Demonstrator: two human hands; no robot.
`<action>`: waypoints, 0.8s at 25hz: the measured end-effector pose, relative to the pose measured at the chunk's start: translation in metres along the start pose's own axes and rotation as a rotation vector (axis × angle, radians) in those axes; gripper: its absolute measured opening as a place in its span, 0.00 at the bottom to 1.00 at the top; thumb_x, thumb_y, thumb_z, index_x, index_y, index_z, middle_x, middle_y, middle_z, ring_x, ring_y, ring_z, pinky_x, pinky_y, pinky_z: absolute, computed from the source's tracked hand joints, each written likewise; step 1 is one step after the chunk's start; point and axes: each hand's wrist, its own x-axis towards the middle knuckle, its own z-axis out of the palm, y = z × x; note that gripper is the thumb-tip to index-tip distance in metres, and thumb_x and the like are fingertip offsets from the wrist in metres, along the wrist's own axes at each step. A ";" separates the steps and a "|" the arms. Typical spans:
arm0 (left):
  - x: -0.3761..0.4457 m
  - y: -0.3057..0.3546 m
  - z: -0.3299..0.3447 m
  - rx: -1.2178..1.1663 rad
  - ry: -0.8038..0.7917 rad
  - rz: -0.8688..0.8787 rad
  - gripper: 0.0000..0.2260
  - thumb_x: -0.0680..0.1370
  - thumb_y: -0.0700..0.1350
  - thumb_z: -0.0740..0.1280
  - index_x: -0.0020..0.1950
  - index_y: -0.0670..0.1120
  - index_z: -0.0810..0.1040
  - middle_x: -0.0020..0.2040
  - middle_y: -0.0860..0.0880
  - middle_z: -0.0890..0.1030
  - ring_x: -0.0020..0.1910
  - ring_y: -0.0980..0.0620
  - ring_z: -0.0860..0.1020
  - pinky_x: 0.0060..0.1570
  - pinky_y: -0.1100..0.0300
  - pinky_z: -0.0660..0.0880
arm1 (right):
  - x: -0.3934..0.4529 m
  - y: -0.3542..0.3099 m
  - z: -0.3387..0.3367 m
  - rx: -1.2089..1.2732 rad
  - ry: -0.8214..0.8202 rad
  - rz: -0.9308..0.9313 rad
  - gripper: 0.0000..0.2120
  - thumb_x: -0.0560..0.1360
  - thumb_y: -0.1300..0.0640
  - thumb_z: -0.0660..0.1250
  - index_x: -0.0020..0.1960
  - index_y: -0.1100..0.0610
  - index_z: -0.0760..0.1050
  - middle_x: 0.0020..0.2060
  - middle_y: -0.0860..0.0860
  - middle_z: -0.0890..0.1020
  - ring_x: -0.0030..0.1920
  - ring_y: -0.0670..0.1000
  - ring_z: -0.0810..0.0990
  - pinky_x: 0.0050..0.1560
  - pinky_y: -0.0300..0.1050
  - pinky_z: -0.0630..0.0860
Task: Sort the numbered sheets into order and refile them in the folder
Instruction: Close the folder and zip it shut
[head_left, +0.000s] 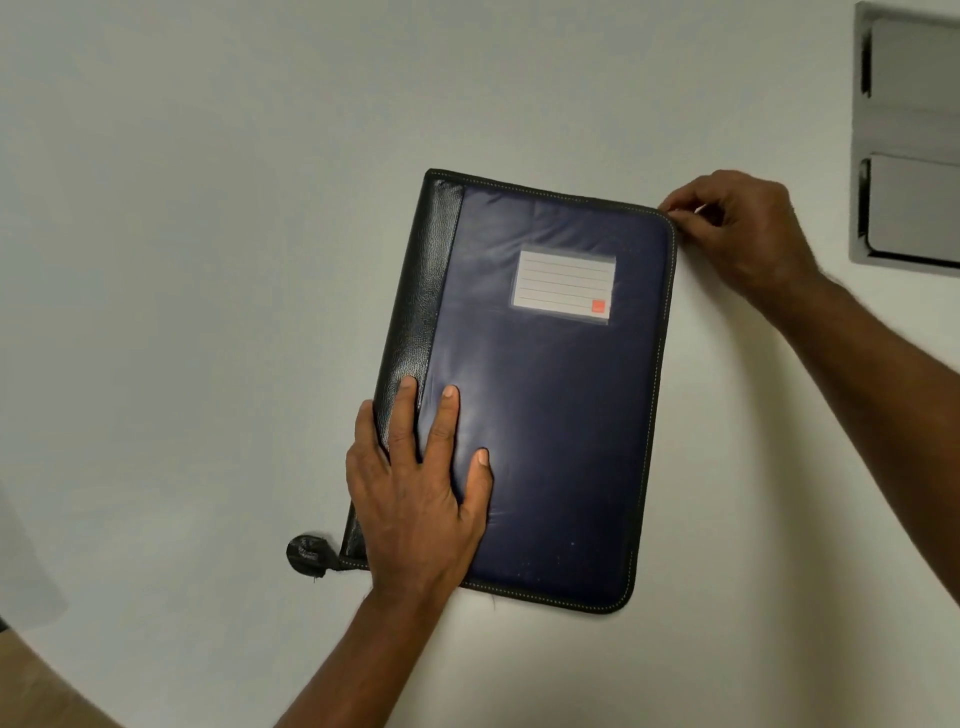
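Observation:
A dark blue zip folder (550, 395) with a black leather spine and a lined white label (563, 283) lies closed on the white table, tilted slightly. My left hand (415, 483) presses flat on its near left part, fingers straight. At the folder's far right corner my right hand (737, 228) has its fingers curled and pinches something small there, apparently the zip pull (698, 210). No numbered sheets are visible.
A black strap end or knot (307, 555) sticks out from the folder's near left corner. A recessed metal panel (909, 135) is set into the table at the far right. The table's near left edge (47, 629) shows floor beyond it.

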 end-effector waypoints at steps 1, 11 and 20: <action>0.001 0.000 -0.003 -0.026 -0.001 -0.018 0.29 0.81 0.63 0.58 0.81 0.53 0.68 0.82 0.45 0.63 0.78 0.36 0.62 0.69 0.36 0.67 | 0.001 0.000 -0.002 -0.006 -0.024 -0.012 0.07 0.80 0.59 0.71 0.56 0.56 0.85 0.48 0.54 0.85 0.45 0.55 0.82 0.54 0.52 0.80; 0.082 0.024 -0.010 -0.207 0.033 -0.206 0.34 0.79 0.65 0.65 0.82 0.54 0.62 0.81 0.46 0.63 0.76 0.43 0.64 0.70 0.41 0.66 | 0.002 -0.002 0.003 0.191 0.018 0.084 0.07 0.80 0.60 0.70 0.54 0.56 0.86 0.43 0.57 0.85 0.35 0.58 0.82 0.41 0.57 0.82; 0.079 0.019 0.000 -0.157 0.073 -0.139 0.34 0.78 0.67 0.63 0.81 0.54 0.66 0.80 0.45 0.65 0.73 0.43 0.67 0.66 0.43 0.69 | 0.038 -0.022 -0.007 0.111 -0.124 0.071 0.05 0.80 0.58 0.72 0.53 0.52 0.86 0.44 0.54 0.87 0.37 0.51 0.82 0.45 0.52 0.83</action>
